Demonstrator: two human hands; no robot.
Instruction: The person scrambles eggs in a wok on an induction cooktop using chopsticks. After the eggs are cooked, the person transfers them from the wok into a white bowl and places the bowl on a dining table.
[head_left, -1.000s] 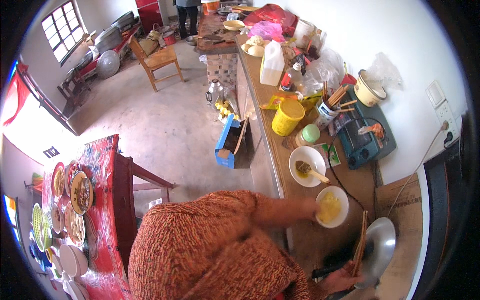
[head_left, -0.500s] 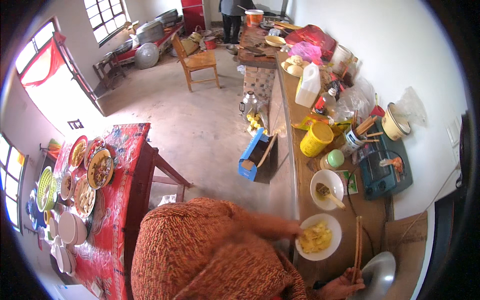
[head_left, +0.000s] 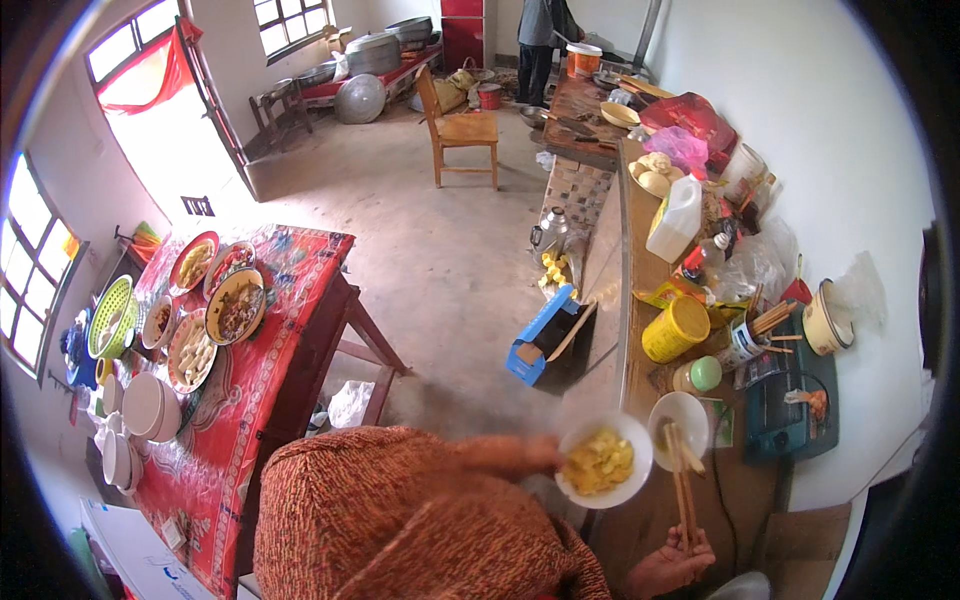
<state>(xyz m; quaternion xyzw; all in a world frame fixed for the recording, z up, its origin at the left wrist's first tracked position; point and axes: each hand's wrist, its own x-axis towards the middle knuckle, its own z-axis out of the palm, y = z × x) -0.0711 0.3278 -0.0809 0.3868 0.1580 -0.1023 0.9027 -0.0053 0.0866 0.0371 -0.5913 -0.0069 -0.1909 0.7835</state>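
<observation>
My left hand (head_left: 543,455), blurred, grips the left rim of a white bowl (head_left: 637,440) at the counter's front edge. Chopped yellow food (head_left: 600,460) fills the bowl; its exact kind I cannot make out. Lower right, my right hand (head_left: 678,562) is closed around a pair of wooden chopsticks (head_left: 685,505), their tips pointing away from me over a second white bowl (head_left: 668,404). A pale spoon handle (head_left: 693,460) leans out of that second bowl, partly behind the chopsticks.
Beyond the bowls on the counter stand a green-lidded jar (head_left: 705,374), a yellow tub (head_left: 678,330) and a white jug (head_left: 676,222). A metal bowl (head_left: 742,588) shows at the lower edge. Dishes cover a red table (head_left: 300,290) at left. Another person (head_left: 540,45) stands far back.
The bowl of yellow food has moved with my left hand toward the counter's front edge. The chopsticks have come over by the second bowl. The whole view has shifted.
</observation>
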